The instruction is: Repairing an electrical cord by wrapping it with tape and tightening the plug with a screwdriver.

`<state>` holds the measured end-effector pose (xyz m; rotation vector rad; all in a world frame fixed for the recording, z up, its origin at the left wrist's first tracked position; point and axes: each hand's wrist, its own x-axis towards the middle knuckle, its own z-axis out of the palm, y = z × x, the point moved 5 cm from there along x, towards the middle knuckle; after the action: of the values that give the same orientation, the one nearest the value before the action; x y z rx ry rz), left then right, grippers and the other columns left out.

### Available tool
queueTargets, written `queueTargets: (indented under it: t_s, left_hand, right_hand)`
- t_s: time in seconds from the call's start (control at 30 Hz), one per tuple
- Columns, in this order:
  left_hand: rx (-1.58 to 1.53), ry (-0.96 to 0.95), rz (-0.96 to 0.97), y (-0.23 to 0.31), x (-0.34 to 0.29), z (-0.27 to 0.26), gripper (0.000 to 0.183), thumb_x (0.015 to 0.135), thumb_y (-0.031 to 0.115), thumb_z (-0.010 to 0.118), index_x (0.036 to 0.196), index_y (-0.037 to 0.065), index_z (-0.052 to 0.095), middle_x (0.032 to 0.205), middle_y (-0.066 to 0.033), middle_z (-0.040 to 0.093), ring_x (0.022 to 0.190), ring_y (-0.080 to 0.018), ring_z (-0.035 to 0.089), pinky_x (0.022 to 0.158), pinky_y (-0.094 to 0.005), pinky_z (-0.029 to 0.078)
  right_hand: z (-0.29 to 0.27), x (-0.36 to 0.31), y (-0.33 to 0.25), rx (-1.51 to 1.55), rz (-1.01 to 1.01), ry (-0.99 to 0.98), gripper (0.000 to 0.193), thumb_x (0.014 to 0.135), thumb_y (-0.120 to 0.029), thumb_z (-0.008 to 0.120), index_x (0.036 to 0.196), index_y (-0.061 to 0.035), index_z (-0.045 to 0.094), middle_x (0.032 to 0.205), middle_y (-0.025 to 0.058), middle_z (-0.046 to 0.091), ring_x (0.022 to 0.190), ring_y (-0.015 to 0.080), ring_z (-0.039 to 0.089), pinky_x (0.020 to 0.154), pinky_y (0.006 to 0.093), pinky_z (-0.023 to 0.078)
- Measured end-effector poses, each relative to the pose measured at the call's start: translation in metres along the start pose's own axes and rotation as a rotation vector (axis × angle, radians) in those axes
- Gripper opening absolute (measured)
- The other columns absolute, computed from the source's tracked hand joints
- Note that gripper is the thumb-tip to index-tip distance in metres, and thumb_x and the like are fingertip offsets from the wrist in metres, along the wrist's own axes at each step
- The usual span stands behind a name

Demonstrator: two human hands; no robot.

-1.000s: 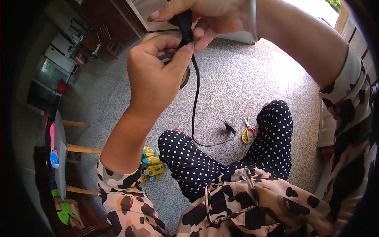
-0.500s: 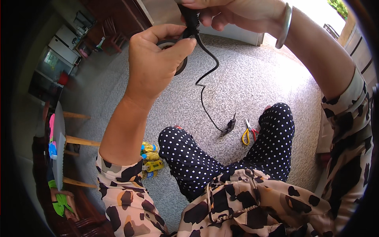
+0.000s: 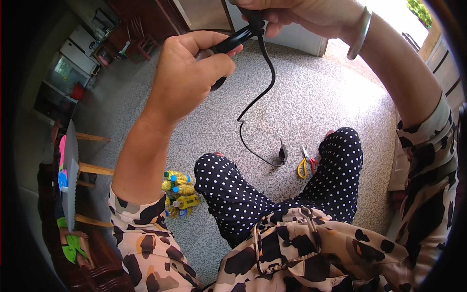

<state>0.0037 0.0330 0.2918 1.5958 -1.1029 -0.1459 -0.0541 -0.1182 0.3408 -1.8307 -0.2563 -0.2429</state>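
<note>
My left hand (image 3: 182, 73) pinches a roll of black electrical tape (image 3: 218, 83), mostly hidden behind the fingers. From it a shiny strip of tape (image 3: 237, 41) is stretched out to a black wrapped piece on the cord (image 3: 255, 23). My right hand (image 3: 301, 12) grips that piece at the top edge of the picture, where part of the hand is cut off. A thin black cord (image 3: 270, 68) hangs from there in loose bends. It runs down to a black plug-like piece (image 3: 282, 155) on the floor.
Scissors (image 3: 306, 163) with one yellow and one red handle lie between my knees on the speckled floor (image 3: 209, 131). Several bottles of yellow liquid (image 3: 184, 190) stand left of my knee. Further left are a table (image 3: 73, 170) and a person in green (image 3: 73, 248).
My hands have moved apart, the right one slightly rightward. A longer strip of tape now stretches between them. The cord has swung, and the plug-like piece has turned a little on the floor.
</note>
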Motion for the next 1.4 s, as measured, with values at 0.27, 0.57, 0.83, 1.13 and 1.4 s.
queueTargets:
  t_s: [0.27, 0.57, 0.83, 1.13, 1.4]
  left_hand:
    - [0.139, 0.133, 0.132, 0.000, 0.003, 0.003, 0.013, 0.077, 0.009, 0.064, 0.073, -0.003, 0.067, 0.055, 0.0016, 0.055, 0.047, -0.0012, 0.043, 0.042, -0.0181, 0.031]
    - [0.352, 0.239, 0.358, 0.000, -0.005, 0.018, 0.011, 0.076, 0.007, 0.063, 0.072, -0.003, 0.066, 0.066, -0.0081, 0.063, 0.054, -0.0106, 0.055, 0.050, -0.0236, 0.042]
    - [0.220, 0.216, 0.250, -0.013, -0.012, 0.033, 0.012, 0.075, 0.006, 0.063, 0.071, -0.006, 0.064, 0.070, -0.0115, 0.064, 0.060, -0.0133, 0.059, 0.054, -0.0248, 0.045]
    - [0.278, 0.269, 0.422, 0.014, -0.009, 0.023, 0.012, 0.075, 0.006, 0.065, 0.072, -0.005, 0.065, 0.065, -0.0093, 0.063, 0.057, -0.0119, 0.058, 0.051, -0.0234, 0.043]
    - [0.379, 0.155, 0.325, 0.034, 0.004, -0.001, 0.015, 0.074, 0.010, 0.067, 0.068, -0.003, 0.065, 0.051, -0.0038, 0.056, 0.044, -0.0047, 0.049, 0.040, -0.0204, 0.033]
  right_hand:
    - [0.006, -0.007, -0.016, -0.289, -0.044, 0.198, 0.037, 0.079, -0.016, 0.070, 0.089, 0.0143, 0.052, 0.062, 0.0104, 0.058, 0.050, 0.0130, 0.056, 0.044, 0.0228, 0.046]
    - [0.017, -0.003, -0.007, -0.264, -0.076, 0.221, 0.034, 0.075, -0.012, 0.072, 0.085, 0.0136, 0.052, 0.062, 0.0107, 0.058, 0.050, 0.0136, 0.056, 0.044, 0.0249, 0.046]
    - [0.017, 0.005, 0.016, -0.006, 0.163, 0.079, 0.025, 0.073, -0.007, 0.072, 0.083, 0.0092, 0.056, 0.062, 0.0097, 0.057, 0.050, 0.0122, 0.052, 0.041, 0.0242, 0.041]
    - [0.016, 0.004, 0.004, 0.300, 0.062, 0.041, 0.031, 0.078, 0.002, 0.063, 0.104, 0.0072, 0.048, 0.075, 0.0087, 0.055, 0.057, 0.0129, 0.052, 0.049, 0.0227, 0.043]
    - [0.009, 0.001, -0.039, -0.283, -0.122, -0.245, 0.046, 0.088, -0.009, 0.056, 0.122, 0.0147, 0.037, 0.079, 0.0116, 0.058, 0.073, 0.0164, 0.063, 0.060, 0.0266, 0.053]
